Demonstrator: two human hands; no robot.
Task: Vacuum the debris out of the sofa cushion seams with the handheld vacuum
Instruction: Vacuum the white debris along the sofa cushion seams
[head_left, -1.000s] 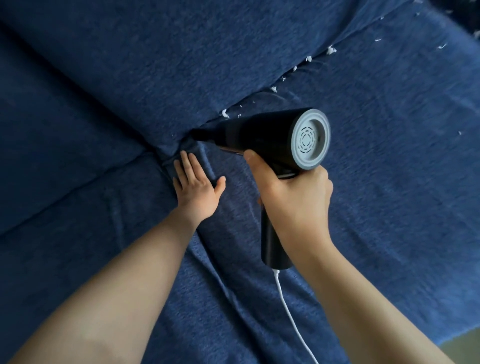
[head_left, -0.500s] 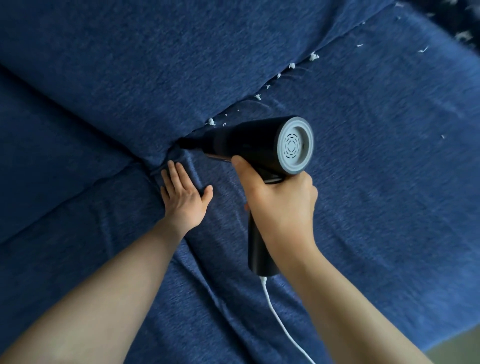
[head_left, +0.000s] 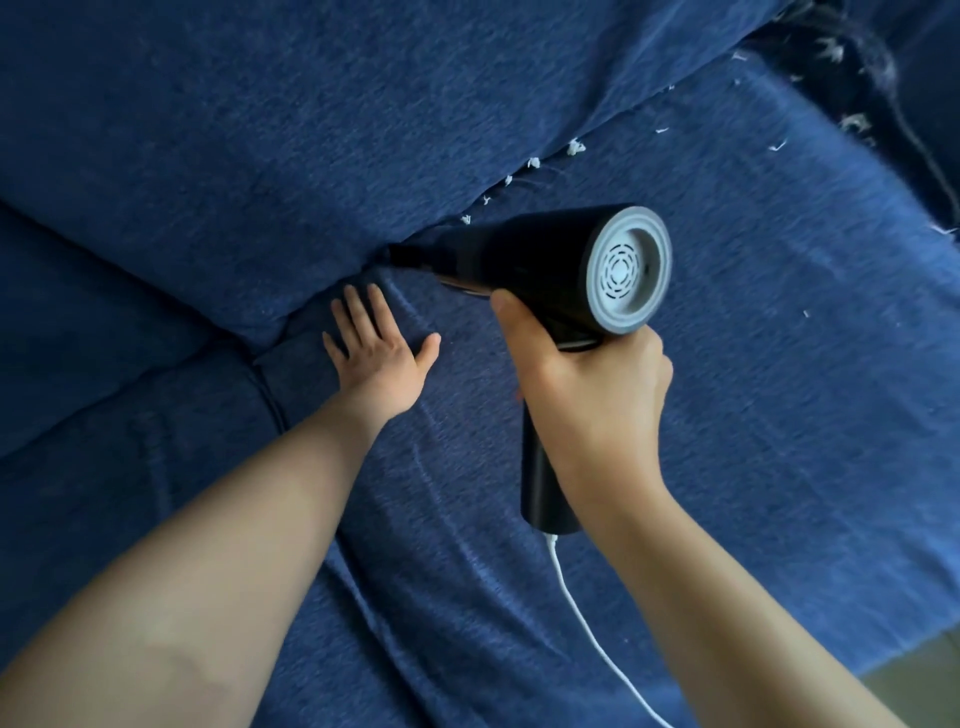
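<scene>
My right hand (head_left: 597, 395) grips the handle of a black handheld vacuum (head_left: 535, 265) with a grey vented rear cap. Its narrow nozzle (head_left: 402, 254) pokes into the seam (head_left: 519, 182) between the blue back cushion (head_left: 311, 114) and the blue seat cushion (head_left: 753, 312). My left hand (head_left: 376, 345) lies flat with straight fingers on the seat cushion, just below and left of the nozzle. Several white debris bits (head_left: 574, 148) sit along the seam up and to the right of the nozzle.
A white cord (head_left: 587, 618) trails from the handle's base toward the lower edge. More white scraps (head_left: 852, 122) lie at the upper right near a dark gap. Another seat cushion (head_left: 104, 467) lies at left. The sofa's front edge and floor (head_left: 924, 670) show bottom right.
The nozzle has moved a little to the right along the seam, closer to the white bits. My left hand has stayed pressed flat beside it. The view has drifted, showing more of the upper right.
</scene>
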